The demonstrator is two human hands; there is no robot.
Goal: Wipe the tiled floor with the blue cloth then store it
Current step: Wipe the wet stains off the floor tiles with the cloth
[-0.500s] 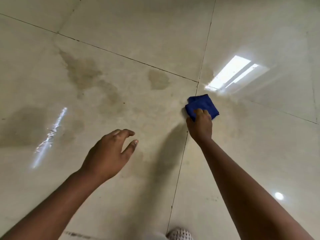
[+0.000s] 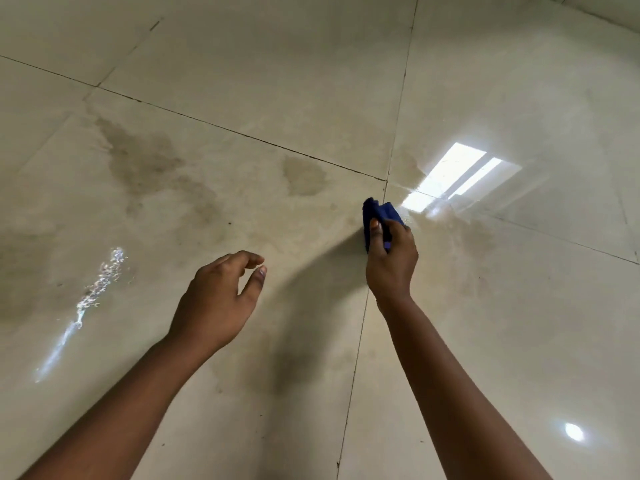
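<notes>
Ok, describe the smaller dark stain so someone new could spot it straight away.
Find the bright window reflection on the tiled floor. Just left of it, past the tile joint, sits the smaller stain, above the blue cloth. It is one compact blotch, unlike the sprawling stain further left.

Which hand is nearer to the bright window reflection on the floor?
Right. The right hand, gripping the blue cloth, is just below-left of the window reflection; the left hand is much farther left and lower.
</notes>
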